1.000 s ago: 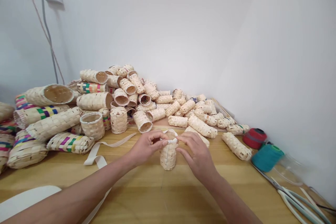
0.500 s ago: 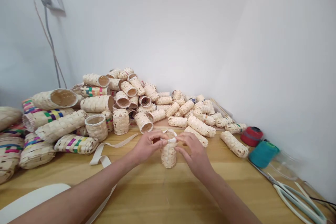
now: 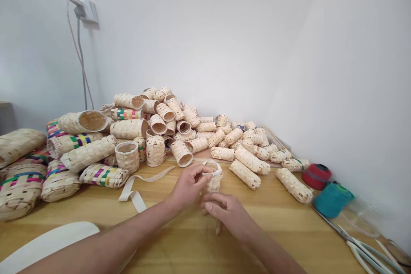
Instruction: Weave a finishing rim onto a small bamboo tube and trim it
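A small woven basket [image 3: 214,185] of pale strips stands on the table with its mouth up. White ribbon [image 3: 215,171] runs around its rim. My left hand [image 3: 190,183] pinches the rim and ribbon on the near left side, thumb outside and a fingertip over the edge. Just below and in front of the basket is my right hand [image 3: 224,213], its thumb and forefinger pressed together and the other fingers bent. Whatever sits in that pinch is too small to make out. The hands cover the basket's lower left part.
Behind lies a heap of woven baskets [image 3: 157,145], some with coloured bands. Loose white ribbon [image 3: 138,201] trails at left near a white flat piece [image 3: 48,244]. At right are a red thread spool [image 3: 316,176], a teal spool [image 3: 333,199] and scissors [image 3: 359,248].
My right hand has left the basket's rim and moved down and toward me. My left hand stays pinched on the rim. The whole view has shifted slightly.
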The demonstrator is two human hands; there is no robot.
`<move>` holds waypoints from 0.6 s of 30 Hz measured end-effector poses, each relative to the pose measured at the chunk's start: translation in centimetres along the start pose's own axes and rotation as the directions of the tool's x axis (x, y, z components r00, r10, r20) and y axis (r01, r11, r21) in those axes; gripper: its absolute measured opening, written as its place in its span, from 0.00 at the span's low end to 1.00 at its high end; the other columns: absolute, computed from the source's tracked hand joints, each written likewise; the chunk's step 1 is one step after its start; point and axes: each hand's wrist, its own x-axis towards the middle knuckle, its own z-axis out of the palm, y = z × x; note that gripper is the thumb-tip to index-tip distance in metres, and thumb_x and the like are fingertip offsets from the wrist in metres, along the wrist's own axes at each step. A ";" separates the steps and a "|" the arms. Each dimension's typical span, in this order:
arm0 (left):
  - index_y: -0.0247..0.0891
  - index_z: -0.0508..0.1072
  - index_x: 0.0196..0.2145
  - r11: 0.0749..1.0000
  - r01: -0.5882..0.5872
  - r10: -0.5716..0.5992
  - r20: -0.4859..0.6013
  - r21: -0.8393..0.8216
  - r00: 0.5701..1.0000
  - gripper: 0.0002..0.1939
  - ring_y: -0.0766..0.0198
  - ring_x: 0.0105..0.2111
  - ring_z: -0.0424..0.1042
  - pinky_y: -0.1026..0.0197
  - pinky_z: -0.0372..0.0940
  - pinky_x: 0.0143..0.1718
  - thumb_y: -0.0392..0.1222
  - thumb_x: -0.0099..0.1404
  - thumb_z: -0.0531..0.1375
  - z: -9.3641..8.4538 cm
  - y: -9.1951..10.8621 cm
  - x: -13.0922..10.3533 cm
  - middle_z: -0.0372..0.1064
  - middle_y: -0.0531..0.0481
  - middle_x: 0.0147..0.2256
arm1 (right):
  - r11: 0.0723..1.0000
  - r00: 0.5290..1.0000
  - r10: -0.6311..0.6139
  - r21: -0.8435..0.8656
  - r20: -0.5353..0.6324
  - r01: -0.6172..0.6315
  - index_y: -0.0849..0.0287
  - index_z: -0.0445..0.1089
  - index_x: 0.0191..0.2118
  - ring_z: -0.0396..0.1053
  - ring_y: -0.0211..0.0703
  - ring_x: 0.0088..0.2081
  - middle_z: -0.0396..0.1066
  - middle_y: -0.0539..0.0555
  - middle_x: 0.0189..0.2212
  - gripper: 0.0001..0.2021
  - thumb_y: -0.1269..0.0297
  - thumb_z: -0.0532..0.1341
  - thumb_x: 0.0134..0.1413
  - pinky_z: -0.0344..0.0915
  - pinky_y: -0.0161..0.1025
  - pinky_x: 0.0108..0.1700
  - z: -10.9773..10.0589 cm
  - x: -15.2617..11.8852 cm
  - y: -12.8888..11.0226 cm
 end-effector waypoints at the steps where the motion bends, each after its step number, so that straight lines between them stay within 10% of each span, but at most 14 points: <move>1: 0.33 0.73 0.30 1.000 0.000 0.000 0.003 0.013 1.000 0.07 0.67 0.27 0.61 0.65 0.56 0.29 0.38 0.60 0.57 -0.1 0.0 0.1 0.65 0.52 0.26 | 0.992 0.997 0.049 0.114 0.054 -0.055 0.59 0.71 0.40 0.70 0.42 0.33 0.73 0.54 0.32 0.15 0.52 0.60 0.56 0.61 0.29 0.20 -0.2 -0.1 -0.1; 5: 0.33 0.73 0.30 0.999 0.004 -0.005 0.026 0.042 1.000 0.08 0.66 0.27 0.62 0.66 0.58 0.30 0.40 0.61 0.57 -0.7 -0.2 0.5 0.66 0.52 0.27 | 0.934 0.989 0.095 0.335 0.113 -0.128 0.59 0.65 0.31 0.55 0.29 0.16 0.63 0.44 0.16 0.16 0.50 0.63 0.54 0.50 0.25 0.18 -3.7 -1.1 -2.0; 11: 0.34 0.74 0.28 0.999 -0.013 0.008 0.097 0.046 0.995 0.10 0.65 0.28 0.63 0.65 0.58 0.30 0.42 0.61 0.58 -0.9 -0.2 0.8 0.66 0.52 0.26 | 0.989 0.948 -0.054 0.117 -0.313 0.095 0.62 0.71 0.31 0.52 0.30 0.19 0.61 0.46 0.18 0.18 0.48 0.64 0.51 0.48 0.29 0.20 -10.6 -3.2 -5.2; 14: 0.34 0.74 0.29 0.998 -0.028 0.023 0.090 0.052 0.996 0.10 0.65 0.28 0.63 0.65 0.58 0.30 0.43 0.61 0.58 -0.7 -0.1 0.7 0.67 0.51 0.26 | 0.978 0.841 -0.158 -0.196 -0.518 0.063 0.60 0.74 0.32 0.61 0.37 0.23 0.70 0.52 0.24 0.17 0.48 0.63 0.51 0.53 0.32 0.22 -11.5 -3.5 -5.6; 18: 0.34 0.74 0.29 0.999 -0.007 0.003 0.075 0.044 0.997 0.10 0.65 0.27 0.62 0.65 0.57 0.29 0.43 0.61 0.58 -0.5 0.1 0.4 0.67 0.51 0.26 | 0.789 0.587 -0.473 -0.612 -0.657 -0.049 0.56 0.76 0.32 0.68 0.43 0.29 0.76 0.52 0.30 0.12 0.53 0.62 0.50 0.61 0.36 0.30 -11.0 -4.0 -6.2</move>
